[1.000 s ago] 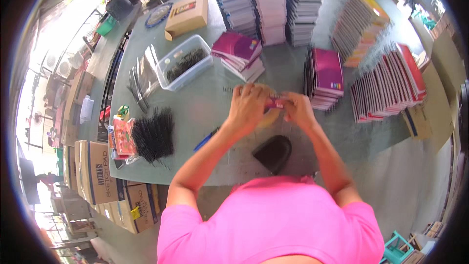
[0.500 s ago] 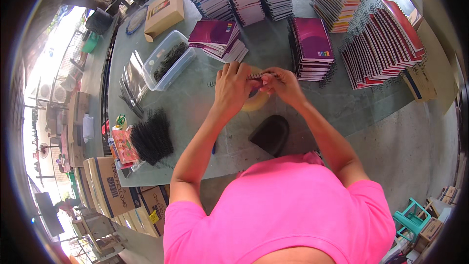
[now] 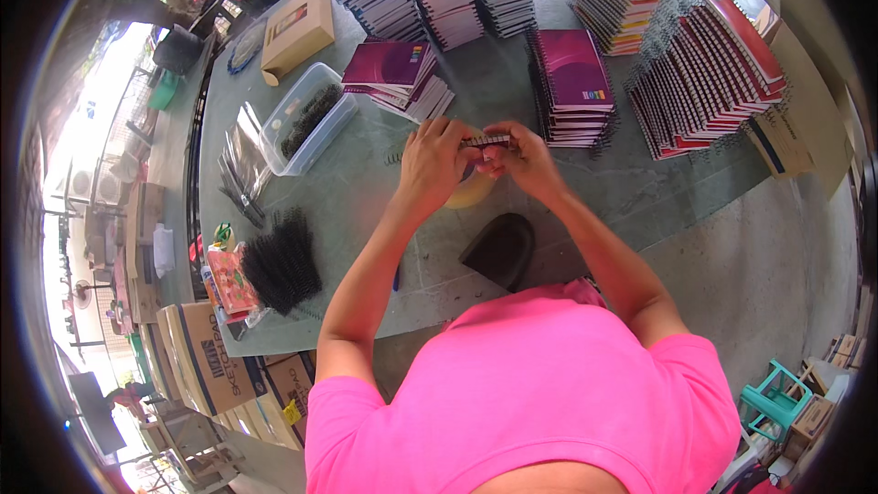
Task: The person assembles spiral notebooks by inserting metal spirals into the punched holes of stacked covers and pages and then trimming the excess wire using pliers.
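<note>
Plastic tub (image 3: 322,139): one, clear, lidless, on the grey-green worktop (image 3: 352,212); black coils (image 3: 309,119) inside.

Left hand (image 3: 432,160): well to the right of the plastic tub; fingers bent over, pinching a coil-edged booklet (image 3: 487,140).

Right hand (image 3: 529,165): farther right of the plastic tub; thumb and fingers pinching the same booklet at its other end.

Coil-edged booklet: one, dark, right of the plastic tub, held between the two hands; largely covered by fingers, so I cannot tell its full shape from here.

Coil end (image 3: 393,159): black, sticking out past the left hand on the side toward the plastic tub.

Loose purple notebooks (image 3: 389,66): a pile, just right of the plastic tub.

Purple coil-bound notebooks (image 3: 572,73): a stack, well right of the plastic tub.

Red coil-bound notebooks (image 3: 704,82): a leaning row, farthest right of the plastic tub.

Brown carton (image 3: 297,29): one, just beyond the plastic tub.

Coil bundle (image 3: 281,261): black, on the plastic tub's near side.
</note>
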`<state>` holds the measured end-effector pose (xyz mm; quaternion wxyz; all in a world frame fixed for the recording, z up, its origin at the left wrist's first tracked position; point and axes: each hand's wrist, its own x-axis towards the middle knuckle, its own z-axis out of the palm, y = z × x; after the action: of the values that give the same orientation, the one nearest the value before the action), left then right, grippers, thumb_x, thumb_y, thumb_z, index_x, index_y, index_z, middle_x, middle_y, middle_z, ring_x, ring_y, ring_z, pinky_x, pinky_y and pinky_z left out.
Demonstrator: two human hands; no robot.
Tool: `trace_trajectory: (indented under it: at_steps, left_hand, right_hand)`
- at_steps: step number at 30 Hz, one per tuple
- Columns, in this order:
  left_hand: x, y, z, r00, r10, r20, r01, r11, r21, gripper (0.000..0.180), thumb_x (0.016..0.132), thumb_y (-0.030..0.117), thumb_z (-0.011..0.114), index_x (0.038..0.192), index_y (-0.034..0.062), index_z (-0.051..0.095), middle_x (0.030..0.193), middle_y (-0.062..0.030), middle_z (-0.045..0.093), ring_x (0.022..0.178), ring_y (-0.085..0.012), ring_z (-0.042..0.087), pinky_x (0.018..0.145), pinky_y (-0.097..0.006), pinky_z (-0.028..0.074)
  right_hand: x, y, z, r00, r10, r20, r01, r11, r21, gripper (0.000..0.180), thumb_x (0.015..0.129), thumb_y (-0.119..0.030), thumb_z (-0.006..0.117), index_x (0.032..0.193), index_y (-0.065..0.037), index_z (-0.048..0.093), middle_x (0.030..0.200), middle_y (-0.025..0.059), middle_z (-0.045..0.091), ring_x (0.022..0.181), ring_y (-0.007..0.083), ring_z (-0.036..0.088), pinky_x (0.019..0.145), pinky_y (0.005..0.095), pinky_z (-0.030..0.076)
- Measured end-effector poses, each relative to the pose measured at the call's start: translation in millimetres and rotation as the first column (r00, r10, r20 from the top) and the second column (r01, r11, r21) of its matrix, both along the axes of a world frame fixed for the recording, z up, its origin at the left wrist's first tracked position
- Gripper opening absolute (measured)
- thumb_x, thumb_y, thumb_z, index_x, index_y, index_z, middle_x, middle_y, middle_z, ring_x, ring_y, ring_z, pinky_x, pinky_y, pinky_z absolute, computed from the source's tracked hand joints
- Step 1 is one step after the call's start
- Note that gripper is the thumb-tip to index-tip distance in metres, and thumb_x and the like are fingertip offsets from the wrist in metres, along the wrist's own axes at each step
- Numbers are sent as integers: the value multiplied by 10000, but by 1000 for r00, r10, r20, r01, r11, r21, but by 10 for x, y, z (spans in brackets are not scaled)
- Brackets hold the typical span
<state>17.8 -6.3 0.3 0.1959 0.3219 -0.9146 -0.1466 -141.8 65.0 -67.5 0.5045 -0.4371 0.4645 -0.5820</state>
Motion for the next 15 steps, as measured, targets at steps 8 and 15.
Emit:
trace_trajectory:
  at_steps: [8, 15]
  left_hand:
    - [-10, 4, -24, 998, -48, -33, 47, 999, -7, 228, 781, 106, 588, 1005, 62, 586, 903, -125, 595, 860, -326, 566, 729, -420, 442]
    - [-127, 11, -7, 990, -88, -114, 89, 996, 3, 259, 794, 145, 598, 1035, 50, 605, 916, -136, 615, 877, -321, 574, 750, -414, 449]
  right_hand:
    - [-9, 48, 45, 992, 12, 122, -14, 1000, 16, 238, 940, -142, 514, 1117, 17, 522, 929, 73, 621, 736, 122, 648, 596, 247, 504]
    - [-58, 22, -153, 1000, -9, -22, 10, 999, 32, 178, 939, -126, 495, 992, 25, 572, 862, 70, 651, 705, 121, 651, 591, 233, 512]
